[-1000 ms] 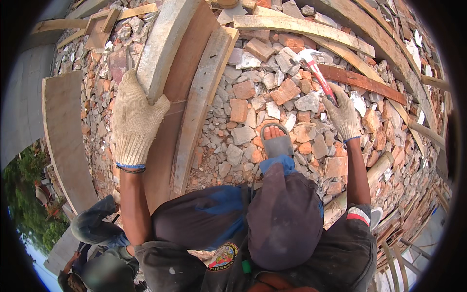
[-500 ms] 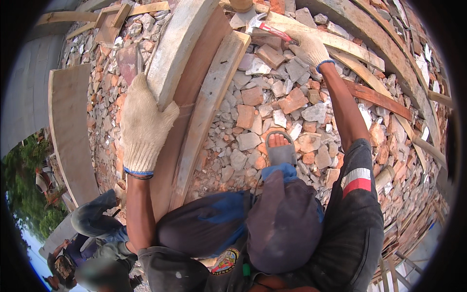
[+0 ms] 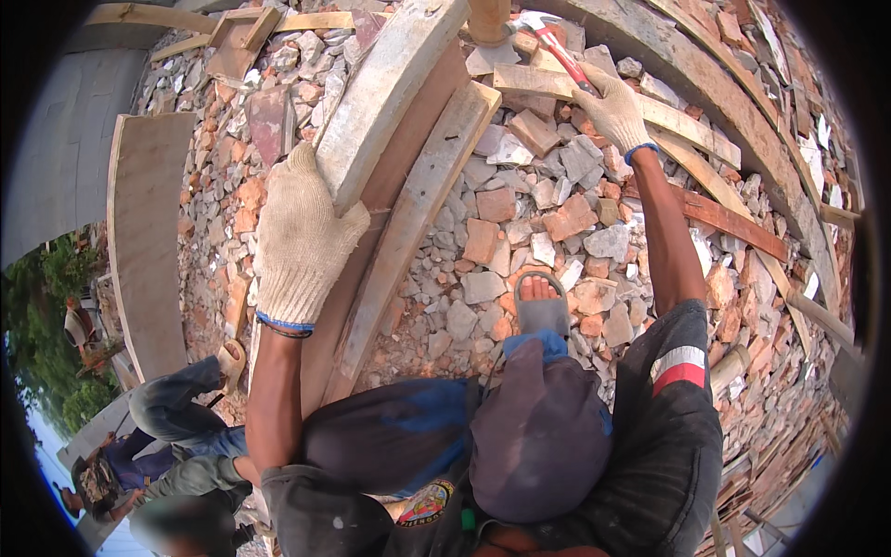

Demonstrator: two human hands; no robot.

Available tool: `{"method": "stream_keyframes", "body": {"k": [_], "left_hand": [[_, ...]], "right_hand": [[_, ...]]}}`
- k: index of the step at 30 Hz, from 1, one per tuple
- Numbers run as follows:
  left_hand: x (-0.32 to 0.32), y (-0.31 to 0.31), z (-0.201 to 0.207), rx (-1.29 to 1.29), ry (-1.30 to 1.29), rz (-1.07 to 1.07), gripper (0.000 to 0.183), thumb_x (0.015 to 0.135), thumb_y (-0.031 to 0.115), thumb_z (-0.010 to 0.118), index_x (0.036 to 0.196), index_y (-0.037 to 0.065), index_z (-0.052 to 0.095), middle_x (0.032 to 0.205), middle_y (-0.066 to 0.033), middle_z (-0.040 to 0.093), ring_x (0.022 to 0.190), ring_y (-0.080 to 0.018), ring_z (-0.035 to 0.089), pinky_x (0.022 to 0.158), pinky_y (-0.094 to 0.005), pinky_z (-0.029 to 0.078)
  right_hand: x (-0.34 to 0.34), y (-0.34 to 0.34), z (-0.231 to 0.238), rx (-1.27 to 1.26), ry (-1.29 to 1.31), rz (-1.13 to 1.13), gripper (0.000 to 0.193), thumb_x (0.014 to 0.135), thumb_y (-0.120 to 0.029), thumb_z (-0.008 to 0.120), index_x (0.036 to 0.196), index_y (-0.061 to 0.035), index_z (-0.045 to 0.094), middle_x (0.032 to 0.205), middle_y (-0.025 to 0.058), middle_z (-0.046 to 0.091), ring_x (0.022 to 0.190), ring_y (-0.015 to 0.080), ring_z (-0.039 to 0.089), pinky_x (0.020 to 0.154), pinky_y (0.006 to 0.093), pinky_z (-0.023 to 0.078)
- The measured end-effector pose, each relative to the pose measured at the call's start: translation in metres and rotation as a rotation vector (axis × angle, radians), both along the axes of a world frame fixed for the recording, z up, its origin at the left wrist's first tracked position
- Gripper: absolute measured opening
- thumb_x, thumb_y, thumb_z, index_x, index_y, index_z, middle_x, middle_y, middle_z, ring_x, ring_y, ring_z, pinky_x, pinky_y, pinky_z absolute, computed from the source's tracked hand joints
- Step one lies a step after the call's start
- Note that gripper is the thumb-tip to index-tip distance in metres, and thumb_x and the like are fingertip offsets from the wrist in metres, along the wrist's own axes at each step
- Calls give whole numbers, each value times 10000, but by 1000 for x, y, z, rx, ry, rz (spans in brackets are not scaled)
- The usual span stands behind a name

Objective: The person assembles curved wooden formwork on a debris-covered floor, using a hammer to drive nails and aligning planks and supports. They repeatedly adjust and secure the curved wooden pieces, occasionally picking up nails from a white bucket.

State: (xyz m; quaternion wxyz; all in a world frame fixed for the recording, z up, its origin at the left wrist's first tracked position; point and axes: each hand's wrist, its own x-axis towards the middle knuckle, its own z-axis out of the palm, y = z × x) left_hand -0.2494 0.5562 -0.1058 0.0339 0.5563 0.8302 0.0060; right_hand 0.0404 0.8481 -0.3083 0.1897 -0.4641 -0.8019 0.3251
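Observation:
My left hand [image 3: 306, 232], in a cream knitted glove with a blue cuff edge, is closed around a long pale beam [image 3: 385, 93], thumb on its right side and fingers toward its left. Against the beam lies a brown board [image 3: 394, 167], and beside that runs a grey-brown plank [image 3: 422, 204]. At the upper right, my right hand [image 3: 613, 107], gloved the same way, grips a claw hammer [image 3: 561, 58] by its red handle. The hammer's metal head points away from me, near a round wooden post [image 3: 489, 20].
Broken brick and concrete rubble [image 3: 520, 223] covers the ground around my sandalled foot [image 3: 543, 311]. Loose timbers [image 3: 691, 130] and a long heavy beam [image 3: 687, 74] cross the right side. A curved-looking panel [image 3: 153, 241] stands at left. Other people [image 3: 176, 473] sit at lower left.
The hammer has swung from pointing left to pointing more away from me, its head higher in view. My left hand stays on the beam; the whole view has shifted slightly.

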Motion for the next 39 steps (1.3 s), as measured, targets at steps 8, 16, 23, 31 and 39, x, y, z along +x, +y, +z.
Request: {"method": "stream_keyframes", "body": {"k": [8, 16, 23, 31, 39], "left_hand": [[-1, 1, 1, 41, 12, -62, 729, 771, 221, 787, 1357, -120, 518, 1208, -324, 632, 1167, -455, 629, 1013, -493, 511], [2, 0, 17, -93, -4, 47, 783, 784, 236, 783, 1422, -119, 499, 1306, -333, 628, 1234, -451, 635, 1042, -485, 525], [-7, -3, 0, 20, 47, -45, 744, 786, 239, 786, 1389, -105, 519, 1221, -314, 651, 1174, -439, 664, 996, -488, 541], [-1, 2, -1, 8, 3, -47, 679, 807, 259, 779, 1345, -81, 542, 1151, -298, 676, 1064, -437, 702, 914, -492, 573], [-8, -5, -6, 32, 65, -79, 662, 805, 266, 784, 1321, -79, 553, 1134, -298, 680, 1056, -445, 703, 906, -493, 574]], "right_hand": [[-11, 3, 66, 307, 264, 103, 558, 999, -270, 748, 1513, -104, 609, 982, 80, 759, 843, 125, 687, 765, 327, 575], [-27, -20, 123, -216, 102, -106, 570, 980, -292, 736, 1500, -93, 609, 1327, 163, 716, 1204, 254, 662, 1057, 393, 506], [-8, -3, 94, 221, 92, 79, 537, 1020, -284, 722, 1504, -79, 608, 1122, 97, 746, 960, 166, 660, 907, 353, 546], [3, 8, 67, 537, 179, 194, 533, 1019, -330, 734, 1488, -98, 635, 891, 15, 692, 684, 67, 569, 641, 295, 522], [-15, -22, 92, 162, 109, 119, 534, 1012, -347, 739, 1483, -112, 643, 906, 23, 709, 687, 61, 574, 642, 291, 517]]}}
